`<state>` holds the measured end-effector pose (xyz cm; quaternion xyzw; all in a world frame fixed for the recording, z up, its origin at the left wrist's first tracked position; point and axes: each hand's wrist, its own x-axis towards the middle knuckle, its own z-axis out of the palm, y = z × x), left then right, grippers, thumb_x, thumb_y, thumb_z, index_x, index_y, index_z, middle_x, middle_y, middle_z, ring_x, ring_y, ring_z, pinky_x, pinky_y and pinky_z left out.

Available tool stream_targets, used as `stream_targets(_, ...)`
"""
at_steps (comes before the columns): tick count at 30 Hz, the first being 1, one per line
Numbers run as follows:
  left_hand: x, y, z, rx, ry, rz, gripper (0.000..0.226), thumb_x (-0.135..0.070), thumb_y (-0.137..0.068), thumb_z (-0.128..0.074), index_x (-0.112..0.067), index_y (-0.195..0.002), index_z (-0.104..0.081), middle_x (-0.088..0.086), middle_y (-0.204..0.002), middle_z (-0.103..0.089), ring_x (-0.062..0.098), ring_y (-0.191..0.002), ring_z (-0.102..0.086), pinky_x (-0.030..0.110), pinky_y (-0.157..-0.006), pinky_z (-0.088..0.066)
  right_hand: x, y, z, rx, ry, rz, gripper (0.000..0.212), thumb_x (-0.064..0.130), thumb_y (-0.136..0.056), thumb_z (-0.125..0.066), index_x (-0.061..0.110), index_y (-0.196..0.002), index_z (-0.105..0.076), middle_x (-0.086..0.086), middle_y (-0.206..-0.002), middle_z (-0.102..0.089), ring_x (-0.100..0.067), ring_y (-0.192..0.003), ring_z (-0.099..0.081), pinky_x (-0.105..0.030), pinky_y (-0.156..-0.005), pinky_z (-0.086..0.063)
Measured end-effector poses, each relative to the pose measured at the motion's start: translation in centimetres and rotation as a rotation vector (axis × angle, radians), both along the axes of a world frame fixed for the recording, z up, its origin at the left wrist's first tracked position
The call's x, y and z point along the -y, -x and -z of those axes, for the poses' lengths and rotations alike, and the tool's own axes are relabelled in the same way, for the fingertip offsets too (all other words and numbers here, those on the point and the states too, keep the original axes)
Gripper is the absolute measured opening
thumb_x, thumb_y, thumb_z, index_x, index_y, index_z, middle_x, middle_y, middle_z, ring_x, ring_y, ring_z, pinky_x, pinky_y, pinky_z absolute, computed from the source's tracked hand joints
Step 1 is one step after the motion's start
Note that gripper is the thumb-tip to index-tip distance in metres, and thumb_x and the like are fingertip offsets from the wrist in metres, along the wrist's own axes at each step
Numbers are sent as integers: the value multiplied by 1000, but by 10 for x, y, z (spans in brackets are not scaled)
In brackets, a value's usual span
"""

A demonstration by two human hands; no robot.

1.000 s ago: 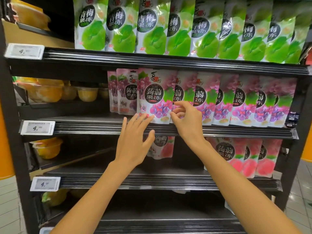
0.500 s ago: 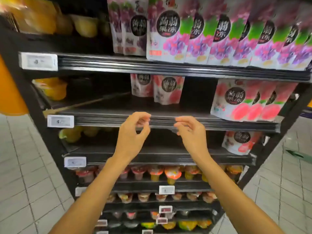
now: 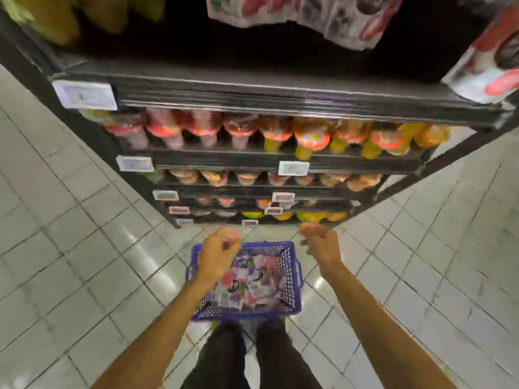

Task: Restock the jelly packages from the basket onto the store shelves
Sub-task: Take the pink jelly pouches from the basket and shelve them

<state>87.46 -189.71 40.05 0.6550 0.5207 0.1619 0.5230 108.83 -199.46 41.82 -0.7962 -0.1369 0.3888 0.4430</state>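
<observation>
Left hand [image 3: 217, 255] loosely curled, fingers bent inward toward the palm, grip half-closed with nothing clearly in it; motion blur at the fingertips, so whether anything small sits there cannot be told. Hovering over the far left corner of the basket [image 3: 295, 290], not seen touching rim or contents. Right hand [image 3: 320, 245] likewise loosely curled, fingers drawn in, grip part-closed and seemingly empty, held just beyond the basket's far right corner, over floor [image 3: 70, 248] rather than over the basket. Both forearms bare, stretched forward and down from the lower edge of view, converging slightly toward the basket, wrists roughly straight, backs of the hands up. Blue mesh basket on the tiled floor just ahead of two dark-trousered legs [image 3: 252, 357], filled with a jumble of jelly packs [image 3: 250, 282] in pink, purple and white. Shelves [image 3: 280, 94] directly beyond the basket, dark and tiered, seen steeply from above. More pouches [image 3: 309, 12] on an upper tier at top, one at far right by the shelf edge. Rows of jelly cups [image 3: 280, 133] with red and orange lids on the tiers beneath. White price tags [image 3: 85, 94] clipped along shelf fronts. Whole view blurred.
</observation>
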Motion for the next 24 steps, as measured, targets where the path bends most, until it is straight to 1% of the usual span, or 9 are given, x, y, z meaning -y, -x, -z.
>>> stream_targets(2, 13, 8, 45, -35, 88, -17, 9, 4, -88, -64, -2, -93, -67, 5, -88, -63, 17, -78, -57, 7, -65, -43, 13, 0, 49, -31, 90, 26, 14, -6, -91, -57, -16, -84, -63, -11, -67, -60, -17, -59, -53, -17, -48, -42)
stream_targets(4, 26, 12, 88, -87, 226, -14, 12, -6, -87, -66, -17, -91, -63, 1, -88, -62, 13, -77, -57, 8, -64, -45, 26, 1, 103, -73, 192, 28, 14, -3, -92, -57, 0, -84, -67, -8, -74, -66, -19, -68, -59, -26, -60, -50)
stream_targets(7, 45, 15, 165, -94, 299, -85, 17, -1, -83, -67, -17, -80, -62, 3, -79, -60, 0, -71, -58, 30, -69, -43, 42, -1, 188, -95, 372, -67, 12, 7, -92, -60, 8, -98, -70, -12, -99, -70, -24, -88, -64, -38, -85, -55)
stream_targets(10, 59, 15, 243, -227, 435, -160, 9, -7, -90, -65, -1, -95, -68, 20, -92, -69, 26, -84, -65, 39, -77, -46, 52, -4, 271, -74, 495, -143, 13, 9, -90, -60, 13, -97, -70, -14, -106, -70, -17, -85, -59, -28, -74, -50)
stream_targets(12, 65, 18, 300, -278, 481, -165, 22, -15, -87, -64, 4, -77, -62, 32, -84, -65, 37, -75, -62, 45, -71, -45, 55, -4, 324, -82, 542, -146, 13, 10, -90, -59, 19, -89, -69, -15, -107, -70, -16, -84, -58, -30, -76, -51)
stream_targets(16, 76, 29, 398, -371, 565, -223, 18, -16, -90, -64, -7, -105, -70, 11, -102, -72, 28, -90, -66, 38, -84, -54, 54, -1, 422, -86, 586, -214, 13, 12, -91, -60, 16, -91, -72, -16, -108, -71, -20, -87, -61, -37, -86, -53)
stream_targets(19, 79, 32, 470, -423, 594, -306, 22, -14, -90, -64, -5, -110, -70, 13, -111, -70, 27, -97, -65, 32, -83, -48, 49, 4, 491, -17, 659, -342, 21, 14, -94, -56, 5, -104, -72, -17, -121, -67, -31, -101, -66, -20, -64, -48)
stream_targets(21, 79, 31, 515, -423, 636, -394, 23, -7, -91, -62, 1, -112, -67, 20, -116, -67, 24, -97, -60, 29, -82, -44, 48, 7, 534, 67, 674, -439, 22, 7, -93, -56, 1, -109, -70, -11, -146, -47, -31, -118, -61, -8, -49, -39)
stream_targets(24, 78, 28, 564, -470, 632, -422, 33, -8, -84, -72, 0, -114, -62, 13, -111, -64, 21, -95, -58, 30, -79, -46, 44, 11, 584, 119, 699, -588, 37, 15, -94, -61, 10, -131, -60, -16, -148, -45, -37, -125, -56, -8, -56, -50)
